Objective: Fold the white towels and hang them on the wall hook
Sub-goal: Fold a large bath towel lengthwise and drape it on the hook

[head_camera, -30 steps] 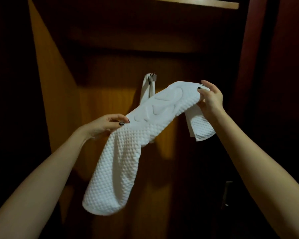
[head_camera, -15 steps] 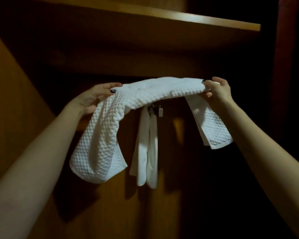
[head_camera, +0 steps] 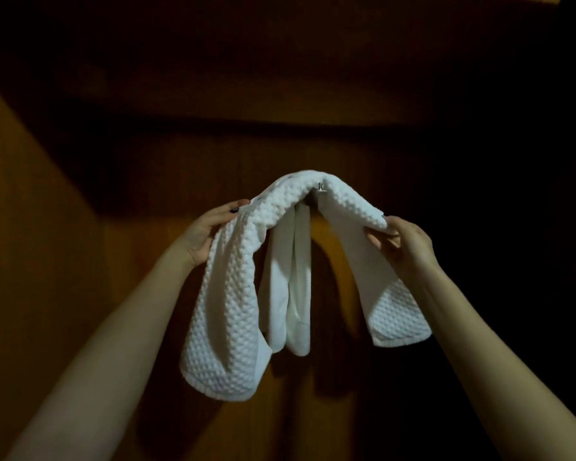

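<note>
A white waffle-textured towel (head_camera: 233, 294), folded into a long strip, is draped with its middle over the small metal wall hook (head_camera: 321, 187). My left hand (head_camera: 210, 232) grips its left side just below the top. My right hand (head_camera: 403, 241) pinches its right side. Both ends hang down, the left end lower. Behind it a smooth white towel (head_camera: 293, 294) hangs straight down from the same hook, partly hidden by the waffle towel.
The hook is fixed to a wooden back panel (head_camera: 313, 138) inside a dim wardrobe. A wooden side wall (head_camera: 30, 211) slants at the left. The underside of a shelf (head_camera: 280, 61) runs overhead. The right side is dark.
Both hands brought the stretched towel down so its middle now rests on the hook. The hands dropped lower and the towel bends into an arch.
</note>
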`<state>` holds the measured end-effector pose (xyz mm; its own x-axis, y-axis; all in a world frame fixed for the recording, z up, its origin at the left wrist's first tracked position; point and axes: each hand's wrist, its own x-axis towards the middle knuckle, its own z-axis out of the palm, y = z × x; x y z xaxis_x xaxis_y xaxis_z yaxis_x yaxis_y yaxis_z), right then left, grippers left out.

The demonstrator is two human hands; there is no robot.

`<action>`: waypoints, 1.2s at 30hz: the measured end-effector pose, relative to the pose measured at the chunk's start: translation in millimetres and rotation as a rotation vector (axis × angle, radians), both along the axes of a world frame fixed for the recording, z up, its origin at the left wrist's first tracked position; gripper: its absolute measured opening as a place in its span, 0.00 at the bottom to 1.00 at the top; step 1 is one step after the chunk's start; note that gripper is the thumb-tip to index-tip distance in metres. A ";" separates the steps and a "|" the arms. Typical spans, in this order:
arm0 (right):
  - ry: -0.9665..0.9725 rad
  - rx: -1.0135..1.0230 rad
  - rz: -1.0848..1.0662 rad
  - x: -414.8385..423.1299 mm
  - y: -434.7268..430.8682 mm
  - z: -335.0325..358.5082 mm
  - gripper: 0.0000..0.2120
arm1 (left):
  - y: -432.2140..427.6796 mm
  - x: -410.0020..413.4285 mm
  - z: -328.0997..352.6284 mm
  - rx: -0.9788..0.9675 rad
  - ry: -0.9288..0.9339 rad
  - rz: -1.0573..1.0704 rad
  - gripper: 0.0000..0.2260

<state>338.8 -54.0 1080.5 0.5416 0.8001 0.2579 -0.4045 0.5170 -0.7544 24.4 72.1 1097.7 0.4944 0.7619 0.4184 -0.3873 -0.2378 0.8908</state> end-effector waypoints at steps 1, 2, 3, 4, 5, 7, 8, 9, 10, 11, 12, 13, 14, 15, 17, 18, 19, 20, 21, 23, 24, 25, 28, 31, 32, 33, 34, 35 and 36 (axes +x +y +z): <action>0.004 0.004 0.002 -6.0 -2.1 -10.5 0.12 | -1.7 5.4 -7.8 -0.008 -0.014 -0.003 0.13; 0.002 0.009 0.001 -13.2 -4.0 -21.6 0.08 | -4.0 11.7 -15.8 -0.005 -0.012 0.005 0.14; -0.006 0.010 0.004 -21.4 -4.8 -32.4 0.05 | -7.3 18.1 -23.4 0.008 -0.004 0.033 0.15; -0.019 0.002 0.015 -29.5 -6.2 -42.8 0.03 | -12.2 24.8 -31.0 0.029 0.002 0.084 0.16; -0.035 -0.012 0.039 -37.1 -8.3 -52.3 0.03 | -19.1 32.0 -39.1 0.057 -0.002 0.151 0.16; -0.104 -0.029 0.104 -47.3 -14.8 -69.5 0.04 | -35.4 45.9 -55.0 0.101 -0.046 0.298 0.17; -0.159 -0.031 0.123 -50.4 -19.0 -77.8 0.05 | -43.8 51.9 -63.7 0.123 -0.072 0.367 0.17; -0.230 -0.027 0.113 -51.0 -22.9 -86.4 0.06 | -52.6 56.6 -73.5 0.160 -0.078 0.438 0.17; -0.331 -0.023 0.055 -49.8 -26.1 -95.5 0.08 | -62.8 60.0 -83.3 0.217 -0.051 0.508 0.17; -0.460 -0.026 -0.045 -47.2 -28.5 -104.5 0.10 | -74.0 62.5 -94.4 0.292 0.001 0.564 0.18; -0.590 -0.033 -0.156 -43.6 -30.7 -113.5 0.12 | -86.1 65.0 -106.5 0.373 0.058 0.603 0.20; -0.696 -0.033 -0.242 -40.6 -32.6 -121.5 0.14 | -98.3 68.0 -119.1 0.436 0.111 0.629 0.22; -0.770 -0.025 -0.283 -38.0 -34.2 -128.7 0.15 | -109.4 72.2 -131.7 0.482 0.164 0.665 0.22; -0.824 -0.011 -0.284 -35.9 -34.4 -135.6 0.17 | -118.8 77.0 -144.6 0.522 0.220 0.720 0.24; -0.928 -0.013 -0.216 -31.9 -31.5 -149.5 0.21 | -133.7 88.0 -167.6 0.563 0.371 0.830 0.31; -0.987 -0.027 -0.174 -30.5 -30.1 -155.4 0.21 | -138.2 93.8 -176.5 0.564 0.477 0.865 0.33; -1.044 -0.032 -0.128 -28.9 -28.6 -161.2 0.21 | -140.2 97.9 -185.2 0.561 0.583 0.896 0.32; -1.089 -0.024 -0.081 -27.3 -26.9 -167.3 0.21 | -140.3 100.2 -193.0 0.545 0.666 0.920 0.30; -1.118 -0.014 -0.047 -26.5 -25.0 -173.5 0.21 | -138.8 100.7 -200.7 0.512 0.713 0.939 0.28; -1.177 -0.034 -0.031 -26.0 -20.3 -185.5 0.23 | -132.9 98.8 -214.6 0.438 0.743 0.976 0.25; -1.226 -0.067 -0.045 -26.1 -16.4 -191.7 0.25 | -128.5 97.4 -220.6 0.429 0.754 0.999 0.25; -1.289 -0.104 -0.075 -27.1 -11.3 -197.8 0.28 | -124.5 96.1 -225.6 0.442 0.766 1.021 0.25; -1.362 -0.155 -0.221 -34.3 4.4 -214.8 0.31 | -116.0 95.6 -233.5 0.512 0.800 1.088 0.27; -1.287 -0.059 -0.409 -43.5 10.8 -232.2 0.28 | -111.5 95.9 -240.6 0.518 0.788 1.153 0.27; -1.274 -0.020 -0.456 -44.2 10.6 -238.6 0.30 | -111.1 96.5 -243.4 0.519 0.771 1.170 0.27; -1.270 0.010 -0.492 -43.9 9.9 -244.6 0.34 | -111.0 97.0 -246.5 0.524 0.761 1.181 0.26; -1.279 0.025 -0.522 -42.9 8.5 -250.0 0.39 | -111.3 98.2 -250.0 0.527 0.759 1.177 0.26; -1.295 0.031 -0.545 -42.0 7.4 -254.2 0.42 | -111.8 100.0 -253.4 0.521 0.759 1.156 0.25; -1.309 0.034 -0.558 -41.1 6.6 -257.6 0.45 | -112.4 102.8 -256.5 0.496 0.758 1.125 0.23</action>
